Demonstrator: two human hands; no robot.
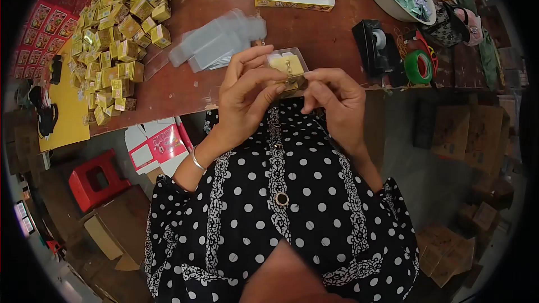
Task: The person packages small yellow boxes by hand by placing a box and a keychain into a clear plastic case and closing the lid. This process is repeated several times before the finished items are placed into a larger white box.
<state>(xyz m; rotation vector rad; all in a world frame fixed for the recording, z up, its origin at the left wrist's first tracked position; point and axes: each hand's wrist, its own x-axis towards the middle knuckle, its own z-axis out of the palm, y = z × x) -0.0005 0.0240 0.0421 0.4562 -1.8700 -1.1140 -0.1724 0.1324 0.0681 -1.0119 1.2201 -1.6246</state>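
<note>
At the table's front edge, a clear plastic box holds a small yellow box with a short metal chain lying on it. My left hand is on its left side, thumb and index finger closed at the clear box and the other fingers raised. From the right, my right hand pinches the clear box's edge between thumb and fingertips. My fingers hide part of the box's lower end. Just behind my left hand lie several flat clear plastic sleeves.
A heap of small yellow boxes covers the table's left. At the back stands a display tray of yellow boxes. To the right are a white basin of packets, a black tape dispenser and green tape. A red stool is below left.
</note>
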